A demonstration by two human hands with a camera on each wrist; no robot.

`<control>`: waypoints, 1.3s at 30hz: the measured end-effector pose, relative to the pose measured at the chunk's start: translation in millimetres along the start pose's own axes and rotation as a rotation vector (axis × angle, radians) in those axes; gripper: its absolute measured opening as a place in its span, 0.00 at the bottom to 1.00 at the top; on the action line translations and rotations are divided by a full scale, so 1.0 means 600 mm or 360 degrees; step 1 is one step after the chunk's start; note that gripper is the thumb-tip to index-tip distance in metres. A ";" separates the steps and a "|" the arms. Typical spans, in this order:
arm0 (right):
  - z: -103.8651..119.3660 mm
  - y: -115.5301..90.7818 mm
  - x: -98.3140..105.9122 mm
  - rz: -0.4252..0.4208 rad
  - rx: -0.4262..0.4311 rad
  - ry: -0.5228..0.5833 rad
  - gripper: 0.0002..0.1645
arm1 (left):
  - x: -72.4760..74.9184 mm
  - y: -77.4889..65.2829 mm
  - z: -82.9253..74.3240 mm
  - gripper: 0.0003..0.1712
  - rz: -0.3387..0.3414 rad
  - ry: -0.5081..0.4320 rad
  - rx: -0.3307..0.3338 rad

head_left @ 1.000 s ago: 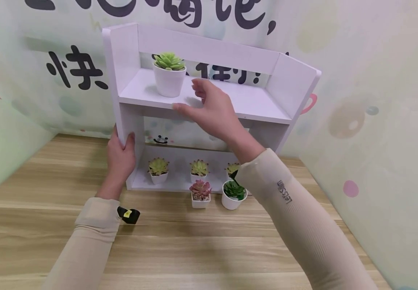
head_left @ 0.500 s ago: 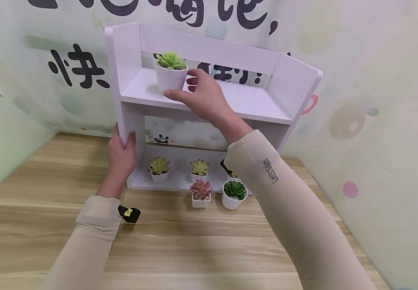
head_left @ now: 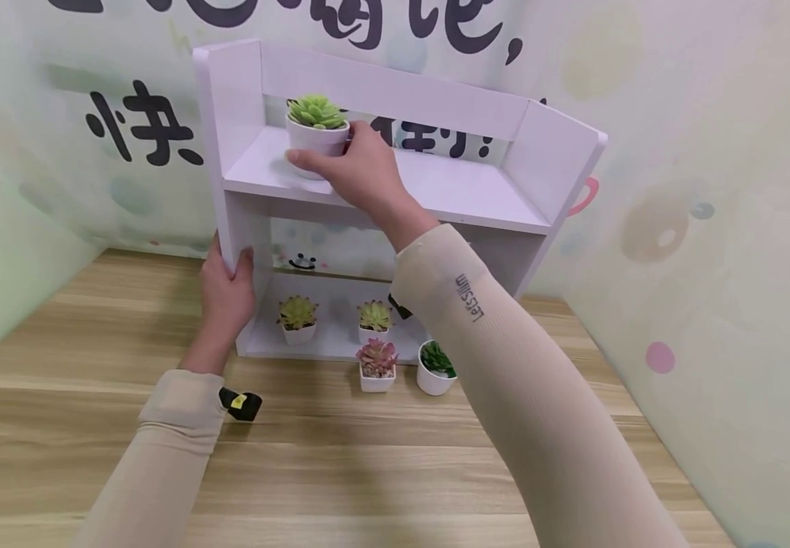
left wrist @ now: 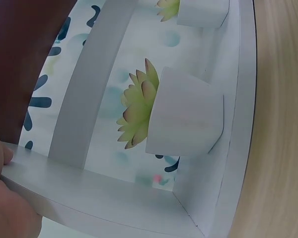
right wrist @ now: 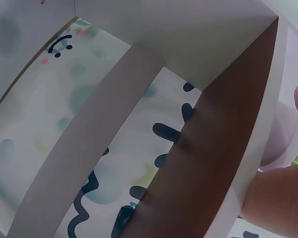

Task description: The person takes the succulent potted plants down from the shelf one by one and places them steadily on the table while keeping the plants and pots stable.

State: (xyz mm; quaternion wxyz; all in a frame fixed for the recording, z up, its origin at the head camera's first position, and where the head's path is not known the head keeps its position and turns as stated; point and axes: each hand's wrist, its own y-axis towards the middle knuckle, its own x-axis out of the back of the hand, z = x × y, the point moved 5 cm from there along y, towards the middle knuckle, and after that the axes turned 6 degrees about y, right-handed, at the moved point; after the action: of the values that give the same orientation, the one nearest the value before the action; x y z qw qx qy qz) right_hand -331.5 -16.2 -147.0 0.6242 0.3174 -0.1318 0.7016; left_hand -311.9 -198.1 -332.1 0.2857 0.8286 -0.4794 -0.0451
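In the head view, my right hand [head_left: 367,169] holds a white round pot with a bright green succulent [head_left: 316,114], thumb across its front and fingers at its right side. The pot is at the left of the upper board of a white two-tier shelf [head_left: 463,186]. In the right wrist view, part of the pot [right wrist: 283,136] shows between thumb and finger at the right edge. My left hand [head_left: 227,293] grips the shelf's left side panel [left wrist: 89,196], its thumb on the inner face.
On the lower board stand small yellow-green succulents in white pots [head_left: 297,316] [head_left: 374,316]. In front of the shelf, on the wooden table [head_left: 299,472], are a pink succulent [head_left: 377,361] and a dark green one [head_left: 436,365], the latter partly behind my right sleeve. A patterned wall [head_left: 676,152] rises behind.
My right hand has moved left along the upper board and taken hold of the green succulent's pot. My left hand has kept its grip on the side panel.
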 end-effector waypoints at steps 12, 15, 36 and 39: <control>0.000 0.007 -0.002 -0.0003 -0.0066 0.0031 0.42 | 0.002 -0.002 -0.002 0.27 0.0025 0.0014 0.0026; -0.001 0.008 -0.003 -0.0005 -0.0058 0.0043 0.42 | 0.003 -0.002 -0.003 0.27 0.0025 0.0006 0.0024; -0.010 -0.015 0.018 -0.0011 0.0077 0.0334 0.46 | 0.002 -0.001 -0.003 0.26 0.0028 0.0012 -0.0007; -0.010 -0.020 0.021 -0.0018 0.0098 0.0340 0.45 | 0.005 -0.001 -0.002 0.27 0.0009 0.0020 -0.0014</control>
State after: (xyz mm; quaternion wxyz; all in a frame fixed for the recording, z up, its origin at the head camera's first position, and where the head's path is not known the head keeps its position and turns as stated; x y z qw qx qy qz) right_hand -321.9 -0.3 -146.4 0.6286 0.2606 -0.0410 0.7316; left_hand -309.5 -199.6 -330.7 0.2924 0.8263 -0.4796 -0.0413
